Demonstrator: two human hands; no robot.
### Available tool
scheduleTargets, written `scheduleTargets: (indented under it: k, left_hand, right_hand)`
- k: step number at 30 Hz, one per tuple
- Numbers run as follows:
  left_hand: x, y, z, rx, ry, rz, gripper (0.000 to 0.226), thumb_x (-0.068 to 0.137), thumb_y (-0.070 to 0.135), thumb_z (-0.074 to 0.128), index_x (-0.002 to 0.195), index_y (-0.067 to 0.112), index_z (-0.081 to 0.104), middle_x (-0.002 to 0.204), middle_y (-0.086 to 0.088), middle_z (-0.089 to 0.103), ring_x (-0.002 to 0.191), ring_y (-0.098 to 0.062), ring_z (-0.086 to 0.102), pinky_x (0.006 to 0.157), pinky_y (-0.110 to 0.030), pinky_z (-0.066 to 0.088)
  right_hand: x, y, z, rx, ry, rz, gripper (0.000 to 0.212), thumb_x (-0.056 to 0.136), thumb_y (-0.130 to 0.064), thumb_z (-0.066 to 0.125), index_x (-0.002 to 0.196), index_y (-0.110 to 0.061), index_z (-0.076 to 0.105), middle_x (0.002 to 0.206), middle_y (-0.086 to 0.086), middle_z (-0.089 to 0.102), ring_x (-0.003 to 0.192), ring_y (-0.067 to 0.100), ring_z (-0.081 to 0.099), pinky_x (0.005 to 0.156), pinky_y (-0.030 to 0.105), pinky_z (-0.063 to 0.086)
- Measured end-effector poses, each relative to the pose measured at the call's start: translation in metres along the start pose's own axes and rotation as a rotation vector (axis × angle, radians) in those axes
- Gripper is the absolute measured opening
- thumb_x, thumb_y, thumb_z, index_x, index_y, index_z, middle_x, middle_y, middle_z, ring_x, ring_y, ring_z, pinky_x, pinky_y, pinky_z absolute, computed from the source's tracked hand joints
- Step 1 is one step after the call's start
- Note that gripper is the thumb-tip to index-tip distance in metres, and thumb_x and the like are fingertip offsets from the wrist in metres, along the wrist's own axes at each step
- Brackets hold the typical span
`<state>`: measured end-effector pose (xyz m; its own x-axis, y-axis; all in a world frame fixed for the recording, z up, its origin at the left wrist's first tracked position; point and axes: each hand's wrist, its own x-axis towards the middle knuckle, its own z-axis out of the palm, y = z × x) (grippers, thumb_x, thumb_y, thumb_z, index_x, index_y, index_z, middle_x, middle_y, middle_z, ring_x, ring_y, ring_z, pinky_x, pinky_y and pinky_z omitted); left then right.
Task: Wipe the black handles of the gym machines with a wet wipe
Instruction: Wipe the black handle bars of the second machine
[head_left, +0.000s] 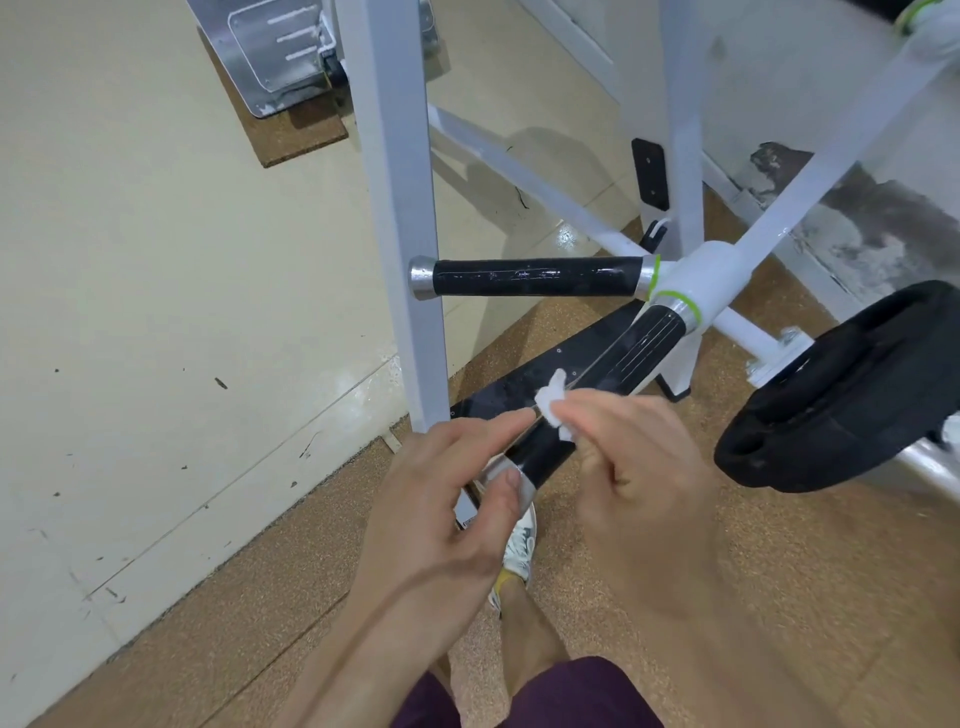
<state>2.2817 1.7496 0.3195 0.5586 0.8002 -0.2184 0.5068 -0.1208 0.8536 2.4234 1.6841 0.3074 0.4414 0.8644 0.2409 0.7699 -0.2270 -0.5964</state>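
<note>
Left hand: grips the near end of the diagonal black handle, thumb on its silver cap, forefinger laid along the grip.
Right hand: pinches a crumpled white wet wipe, pressing it on that handle's middle.
Second handle: black, level, farther off, pointing left from the same white hub (its surface glistens).
Right side: a black weight plate above cork-brown matting.
</note>
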Motion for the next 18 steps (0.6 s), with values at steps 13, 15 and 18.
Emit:
scheduleTargets:
  k: [13, 15, 18]
  left_hand:
    - [0.013, 0.008, 0.003, 0.108, -0.067, 0.026, 0.034, 0.086, 0.033, 0.054, 0.115, 0.050, 0.060, 0.097, 0.025, 0.059, 0.090, -0.007, 0.052, 0.077, -0.011, 0.035]
    - [0.014, 0.007, 0.003, 0.105, -0.064, 0.002, 0.035, 0.083, 0.033, 0.056, 0.114, 0.048, 0.060, 0.097, 0.025, 0.058, 0.090, -0.004, 0.052, 0.076, -0.011, 0.036]
    - [0.013, 0.005, 0.002, 0.065, -0.043, -0.030, 0.036, 0.081, 0.033, 0.064, 0.115, 0.046, 0.058, 0.097, 0.026, 0.059, 0.090, 0.000, 0.053, 0.079, -0.016, 0.042]
  right_hand:
    - [-0.008, -0.006, 0.005, -0.091, 0.099, 0.148, 0.019, 0.086, -0.023, 0.067, 0.100, -0.012, 0.073, 0.098, 0.005, 0.061, 0.088, 0.018, 0.047, 0.076, 0.027, 0.042]
    - [0.001, 0.000, -0.002, -0.104, 0.071, 0.157, 0.015, 0.085, -0.023, 0.067, 0.096, -0.014, 0.074, 0.093, 0.001, 0.060, 0.086, 0.014, 0.045, 0.076, 0.022, 0.040]
    - [0.005, -0.005, -0.003, -0.099, 0.040, 0.208, 0.017, 0.088, -0.017, 0.060, 0.094, -0.008, 0.073, 0.089, 0.000, 0.060, 0.077, 0.012, 0.053, 0.071, 0.015, 0.041]
